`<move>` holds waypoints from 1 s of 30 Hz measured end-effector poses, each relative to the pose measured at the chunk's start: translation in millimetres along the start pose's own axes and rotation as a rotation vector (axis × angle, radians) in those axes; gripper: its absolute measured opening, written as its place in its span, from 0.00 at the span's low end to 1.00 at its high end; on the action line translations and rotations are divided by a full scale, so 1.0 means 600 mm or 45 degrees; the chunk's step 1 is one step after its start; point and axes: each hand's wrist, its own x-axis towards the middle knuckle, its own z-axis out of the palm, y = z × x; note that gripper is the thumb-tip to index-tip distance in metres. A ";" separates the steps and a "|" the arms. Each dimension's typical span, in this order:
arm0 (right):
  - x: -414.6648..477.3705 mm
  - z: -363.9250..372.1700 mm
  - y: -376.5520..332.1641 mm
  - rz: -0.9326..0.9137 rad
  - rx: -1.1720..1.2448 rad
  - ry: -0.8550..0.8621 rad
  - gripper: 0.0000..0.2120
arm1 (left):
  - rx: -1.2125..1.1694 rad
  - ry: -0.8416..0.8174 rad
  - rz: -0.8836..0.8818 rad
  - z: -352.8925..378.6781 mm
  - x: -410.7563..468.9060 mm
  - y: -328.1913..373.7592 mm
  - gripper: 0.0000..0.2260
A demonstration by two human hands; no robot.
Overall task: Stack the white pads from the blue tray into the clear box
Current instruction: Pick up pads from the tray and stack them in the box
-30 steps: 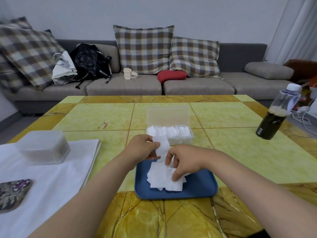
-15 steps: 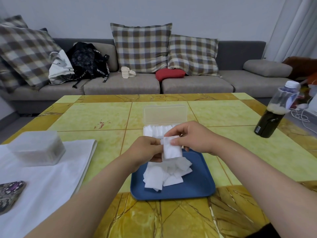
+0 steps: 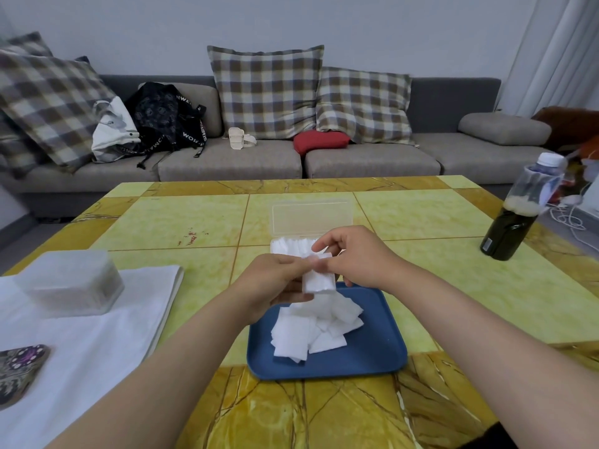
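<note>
A blue tray (image 3: 372,358) sits on the table in front of me with a loose heap of white pads (image 3: 311,328) in it. Just behind it stands the clear box (image 3: 311,217), lid up, with a row of pads (image 3: 288,246) inside. My left hand (image 3: 275,285) holds a small stack of pads (image 3: 318,281) upright above the tray's far edge. My right hand (image 3: 353,256) pinches the top of that same stack with thumb and fingers. The front of the box is hidden behind my hands.
A dark bottle with a white cap (image 3: 518,212) stands at the table's right edge. At the left lie a white cloth (image 3: 97,335), a frosted lidded container (image 3: 69,283) and a patterned object (image 3: 19,367). A sofa with cushions and bags runs behind the table.
My right hand left the pile in the tray and rose to the stack held in my left hand. Both hands now hold the stack a little higher, closer to the box.
</note>
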 end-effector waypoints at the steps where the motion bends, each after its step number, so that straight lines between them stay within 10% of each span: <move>1: 0.000 0.003 -0.002 0.004 -0.029 0.022 0.12 | 0.058 0.026 0.024 -0.004 0.000 0.000 0.13; 6: -0.005 0.024 -0.016 -0.118 -0.283 0.167 0.06 | 0.117 0.385 0.101 -0.031 0.009 -0.005 0.05; 15: -0.032 0.098 -0.019 -0.083 -0.941 -0.537 0.23 | 0.163 0.593 0.185 -0.044 0.020 -0.011 0.04; 30: -0.004 -0.032 -0.002 0.032 0.112 -0.241 0.09 | 0.111 0.261 0.046 -0.020 0.015 -0.012 0.10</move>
